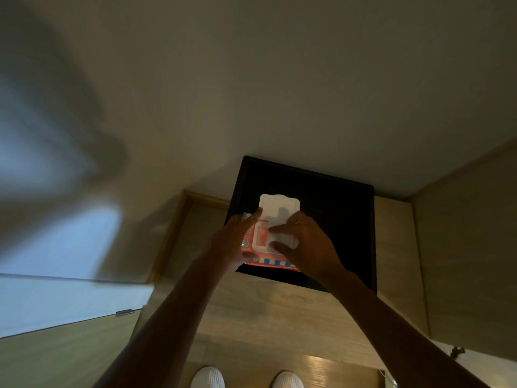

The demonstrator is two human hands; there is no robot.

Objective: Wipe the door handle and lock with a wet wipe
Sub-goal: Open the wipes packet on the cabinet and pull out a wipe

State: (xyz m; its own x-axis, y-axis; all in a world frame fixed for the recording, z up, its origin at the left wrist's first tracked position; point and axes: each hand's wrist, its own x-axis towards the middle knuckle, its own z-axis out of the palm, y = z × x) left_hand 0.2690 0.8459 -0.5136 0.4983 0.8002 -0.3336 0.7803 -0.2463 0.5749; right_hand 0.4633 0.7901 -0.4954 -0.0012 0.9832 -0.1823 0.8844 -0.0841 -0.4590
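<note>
The far left of the frame is a blur of pale blue and grey, too smeared to identify. Low on the left a white panel (pixel 56 301) runs across, with a small metal fitting (pixel 123 312) at its lower right edge.

Moving toward the centre, two bare forearms rise from the bottom edge. The left hand (pixel 233 242) grips the left side of a pink wet wipe pack (pixel 258 254), fingers curled around its edge. The pack sits just below mid-frame, held over a black square tray-like surface (pixel 344 208). The pack's white flip lid (pixel 279 205) stands open, tilted up and away toward the top of the frame.

The right hand (pixel 306 245) lies over the pack's white dispensing frame, thumb and forefinger close together at the opening; whether they already pinch a wipe, I cannot tell.

At the bottom centre, two white shoes (pixel 208 377) stand on a light wood-look floor (pixel 251 317). To the right, beige panels meet the pale wall. The door handle and lock are not in the picture.
</note>
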